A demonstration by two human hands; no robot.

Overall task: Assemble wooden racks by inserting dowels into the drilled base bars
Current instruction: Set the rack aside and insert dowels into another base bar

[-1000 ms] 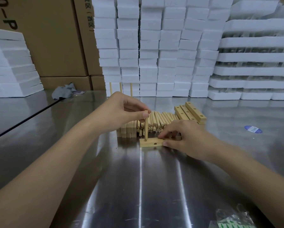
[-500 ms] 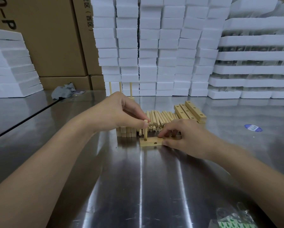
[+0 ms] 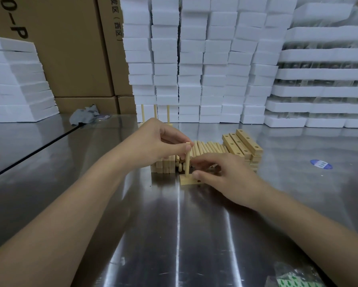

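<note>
A short drilled base bar (image 3: 186, 180) lies on the steel table (image 3: 174, 235). One dowel (image 3: 187, 162) stands upright in its left hole. My left hand (image 3: 163, 141) pinches the dowel's top end between thumb and fingers. My right hand (image 3: 225, 177) holds the bar's right part, with the thumb on its front and the blurred fingers arched over it. An open hole shows in the bar beside the thumb. Behind lie a pile of loose dowels (image 3: 207, 148) and a stack of drilled bars (image 3: 244, 143).
Short wooden blocks (image 3: 163, 164) stand left of the dowel pile. A rack with upright dowels (image 3: 155, 112) stands at the back by the white foam stacks (image 3: 194, 59). There are also cardboard boxes (image 3: 70, 48), a grey rag (image 3: 84, 116), a blue sticker (image 3: 321, 164) and a plastic bag (image 3: 294, 278).
My left hand dipped down along the dowel and is back at its top end. My right hand's fingers have lifted and spread leftwards over the bar.
</note>
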